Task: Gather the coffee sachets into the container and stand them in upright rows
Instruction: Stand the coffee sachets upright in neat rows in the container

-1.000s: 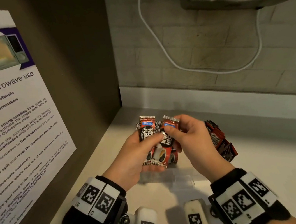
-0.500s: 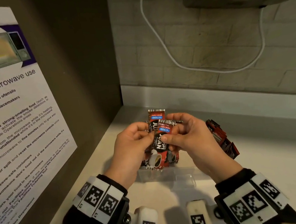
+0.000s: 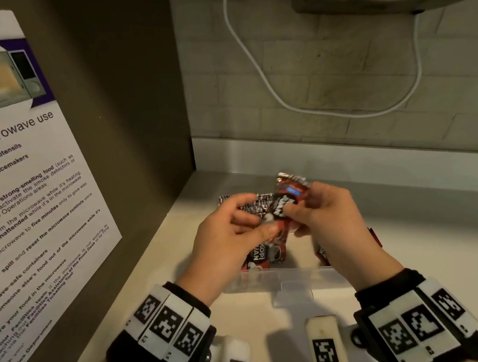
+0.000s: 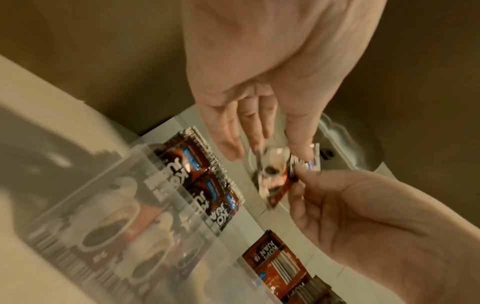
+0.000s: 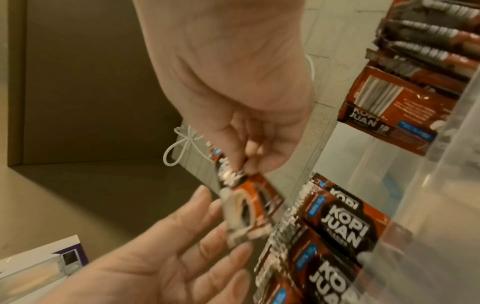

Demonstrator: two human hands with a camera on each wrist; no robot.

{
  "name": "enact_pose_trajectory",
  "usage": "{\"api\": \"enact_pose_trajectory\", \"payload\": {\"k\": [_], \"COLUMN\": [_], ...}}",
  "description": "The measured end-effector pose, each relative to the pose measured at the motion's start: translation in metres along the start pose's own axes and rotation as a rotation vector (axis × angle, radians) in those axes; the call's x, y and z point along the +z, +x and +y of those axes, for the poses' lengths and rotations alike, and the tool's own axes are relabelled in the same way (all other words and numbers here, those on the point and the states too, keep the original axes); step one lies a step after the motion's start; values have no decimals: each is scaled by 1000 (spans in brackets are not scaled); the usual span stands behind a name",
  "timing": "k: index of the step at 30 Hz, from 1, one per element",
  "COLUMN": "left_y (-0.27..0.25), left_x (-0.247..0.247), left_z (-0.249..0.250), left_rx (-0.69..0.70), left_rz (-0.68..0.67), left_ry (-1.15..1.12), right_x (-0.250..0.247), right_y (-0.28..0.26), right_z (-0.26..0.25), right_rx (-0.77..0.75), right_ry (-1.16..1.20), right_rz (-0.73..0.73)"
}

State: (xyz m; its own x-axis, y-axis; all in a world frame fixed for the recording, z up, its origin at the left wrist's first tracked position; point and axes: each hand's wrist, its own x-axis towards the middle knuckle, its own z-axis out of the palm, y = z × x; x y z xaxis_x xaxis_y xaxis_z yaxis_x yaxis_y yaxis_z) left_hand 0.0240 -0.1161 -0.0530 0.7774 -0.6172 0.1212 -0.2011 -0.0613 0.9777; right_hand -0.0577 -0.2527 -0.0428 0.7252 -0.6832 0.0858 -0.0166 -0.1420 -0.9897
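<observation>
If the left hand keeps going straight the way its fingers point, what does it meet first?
Probably the coffee sachet pinched by the right hand: the left hand has its fingertips at that sachet's lower end already. Past it lie the right hand's fingers, though depth is unclear.

Sachets point(image 5: 340, 222), lower right of right wrist view: "KOPI JUAN" in white on dark label; same brand on sachet back point(image 5: 384, 115), upper right. Poster point(image 3: 14, 192), left of head view: "microwave use", "you have pacemakers", "strong-smelling food", "five minutes", "microwave-safe containers", "Facilities Department".
</observation>
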Motion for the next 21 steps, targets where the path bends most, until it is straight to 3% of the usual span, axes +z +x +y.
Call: {"api": "enact_pose_trajectory", "payload": {"k": [2, 4, 8, 13, 21], "left_y": [6, 16, 32, 44, 61], "left_x": [-4, -9, -7, 9, 30], "left_z": [3, 6, 11, 10, 11], "left_rx": [40, 83, 180, 233, 271], "left_rz": [31, 52, -23, -114, -188], "left_ry": [142, 309, 618, 826, 1123], "right_x": [-9, -12, -4, 8, 11], "right_y": [6, 7, 6, 15, 19], "right_z": [6, 9, 22, 43, 50], "right_rx": [-42, -53, 18, 60, 59], "right_ry": [-176, -336, -496, -585, -606], "right_rz": [213, 277, 162, 39, 46]}}
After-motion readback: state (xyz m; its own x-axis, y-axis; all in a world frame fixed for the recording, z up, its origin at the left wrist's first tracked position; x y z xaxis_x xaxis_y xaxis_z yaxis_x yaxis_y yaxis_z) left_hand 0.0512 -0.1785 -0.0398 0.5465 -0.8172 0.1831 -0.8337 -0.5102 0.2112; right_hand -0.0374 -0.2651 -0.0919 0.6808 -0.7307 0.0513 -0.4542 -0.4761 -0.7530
